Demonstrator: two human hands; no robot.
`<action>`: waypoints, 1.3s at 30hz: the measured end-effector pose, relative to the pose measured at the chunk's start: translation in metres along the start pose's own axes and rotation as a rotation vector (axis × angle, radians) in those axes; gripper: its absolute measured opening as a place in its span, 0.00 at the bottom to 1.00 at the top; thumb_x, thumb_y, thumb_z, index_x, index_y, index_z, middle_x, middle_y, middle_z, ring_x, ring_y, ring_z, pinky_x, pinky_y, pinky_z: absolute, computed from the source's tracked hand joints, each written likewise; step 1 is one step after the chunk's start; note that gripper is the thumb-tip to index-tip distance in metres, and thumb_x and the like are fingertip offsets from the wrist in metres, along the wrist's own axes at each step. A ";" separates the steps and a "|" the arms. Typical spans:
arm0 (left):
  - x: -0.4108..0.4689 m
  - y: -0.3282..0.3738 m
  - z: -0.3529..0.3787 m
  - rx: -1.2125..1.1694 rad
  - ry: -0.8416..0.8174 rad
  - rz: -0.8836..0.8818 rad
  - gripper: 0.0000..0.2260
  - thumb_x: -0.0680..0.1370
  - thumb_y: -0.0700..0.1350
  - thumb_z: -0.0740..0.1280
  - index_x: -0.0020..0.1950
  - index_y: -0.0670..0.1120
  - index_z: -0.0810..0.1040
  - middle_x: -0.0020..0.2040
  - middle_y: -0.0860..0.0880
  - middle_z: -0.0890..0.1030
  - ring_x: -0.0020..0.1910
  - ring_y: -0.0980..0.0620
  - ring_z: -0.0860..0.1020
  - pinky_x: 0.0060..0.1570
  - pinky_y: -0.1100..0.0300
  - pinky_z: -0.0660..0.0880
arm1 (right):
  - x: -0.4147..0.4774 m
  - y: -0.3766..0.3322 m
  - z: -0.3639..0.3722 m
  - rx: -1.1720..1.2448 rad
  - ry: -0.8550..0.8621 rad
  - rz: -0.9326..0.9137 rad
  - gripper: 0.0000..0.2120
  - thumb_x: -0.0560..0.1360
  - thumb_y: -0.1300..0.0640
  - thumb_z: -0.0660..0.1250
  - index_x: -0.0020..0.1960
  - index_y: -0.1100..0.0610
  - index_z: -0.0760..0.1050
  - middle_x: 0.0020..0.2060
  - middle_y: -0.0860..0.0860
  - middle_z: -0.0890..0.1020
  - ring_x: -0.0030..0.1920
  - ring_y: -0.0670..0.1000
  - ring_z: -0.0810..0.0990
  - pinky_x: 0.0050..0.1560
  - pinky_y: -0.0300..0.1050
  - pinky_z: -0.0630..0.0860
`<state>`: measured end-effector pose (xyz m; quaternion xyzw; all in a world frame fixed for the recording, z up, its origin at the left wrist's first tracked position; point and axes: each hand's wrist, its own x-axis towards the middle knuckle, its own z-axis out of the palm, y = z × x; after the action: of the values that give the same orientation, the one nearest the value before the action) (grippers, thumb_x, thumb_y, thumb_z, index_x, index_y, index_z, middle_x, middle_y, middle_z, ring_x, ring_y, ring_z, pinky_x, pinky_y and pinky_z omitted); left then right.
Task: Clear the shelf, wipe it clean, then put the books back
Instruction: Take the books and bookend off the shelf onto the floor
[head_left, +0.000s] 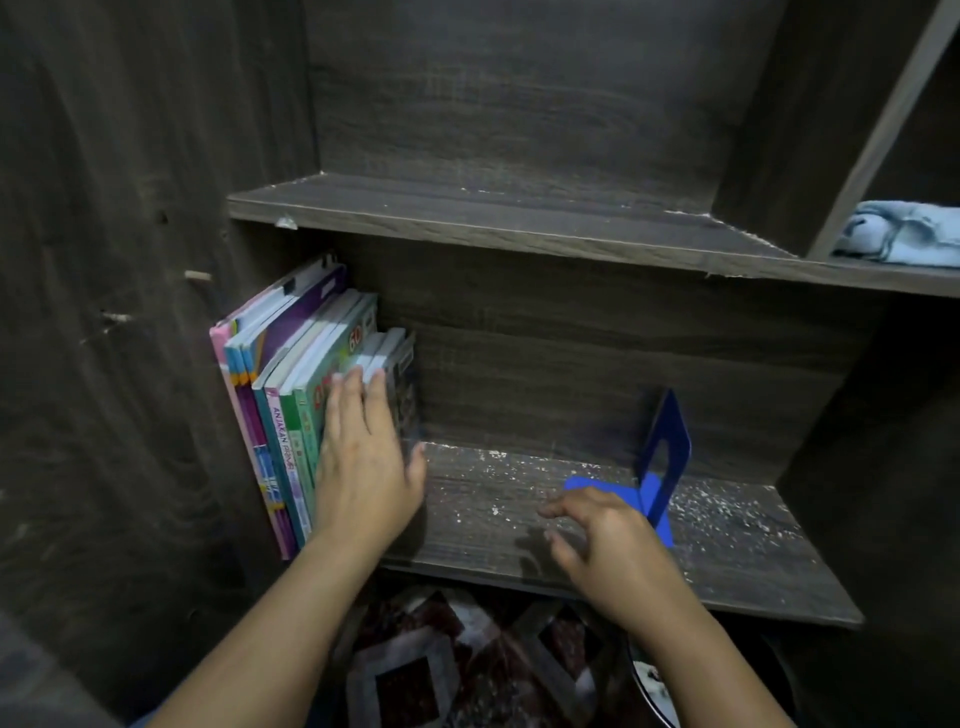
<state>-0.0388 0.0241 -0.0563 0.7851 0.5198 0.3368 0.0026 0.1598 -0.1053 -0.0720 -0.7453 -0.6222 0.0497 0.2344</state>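
Standing on edge and leaning a little, the books (291, 415) were packed at the end of the lower shelf (519, 525), tight against the cabinet's side wall (156, 364), so the task's own things had not yet come off the board. The left grip (363, 467) lay against the outermost volumes of the books, fingers nearly straight across their top edges and thumb spread beside the last dark cover; it touched them but had not closed round them. To the right of the books the board was bare wood strewn with white specks (727, 509), thickest furthest from the books. The right grip (608, 545) hovered low over that stretch, well apart from the books, fingers loosely bent and holding nothing. Just beyond it, further right of the books, a blue bookend (665, 452) stood with its foot flat on the board. Above the books ran an upper board (467, 208), and far up and to the right of the books a pale blue cloth (898, 234) lay folded in a side compartment. By my reading the clearing step was in hand, with wiping not yet begun. The next move would call for the left grip to clench round a bundle of volumes and draw them out, the right steadying the rest so they did not topple; the bookend would need lifting out too.
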 end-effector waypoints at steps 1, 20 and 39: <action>0.002 -0.001 0.002 0.035 0.002 -0.006 0.41 0.76 0.51 0.68 0.79 0.39 0.47 0.79 0.40 0.50 0.78 0.43 0.47 0.73 0.55 0.44 | -0.001 0.002 -0.001 0.012 0.000 0.000 0.11 0.74 0.53 0.70 0.56 0.47 0.80 0.54 0.42 0.80 0.58 0.46 0.76 0.61 0.45 0.72; 0.013 0.004 0.019 0.236 0.030 -0.080 0.33 0.68 0.42 0.75 0.67 0.33 0.66 0.59 0.36 0.69 0.60 0.38 0.70 0.53 0.47 0.76 | -0.013 0.016 -0.003 0.070 -0.004 -0.010 0.10 0.76 0.50 0.68 0.57 0.44 0.78 0.55 0.37 0.78 0.58 0.40 0.75 0.57 0.34 0.69; 0.017 -0.006 0.058 -0.337 0.106 -0.327 0.31 0.76 0.40 0.70 0.74 0.42 0.58 0.62 0.37 0.74 0.59 0.39 0.75 0.57 0.47 0.73 | -0.009 0.017 0.003 0.120 -0.014 -0.023 0.09 0.75 0.50 0.68 0.55 0.45 0.80 0.52 0.36 0.78 0.54 0.36 0.75 0.55 0.29 0.69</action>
<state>-0.0088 0.0604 -0.0946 0.6602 0.5758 0.4547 0.1605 0.1722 -0.1155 -0.0833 -0.7223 -0.6283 0.0894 0.2749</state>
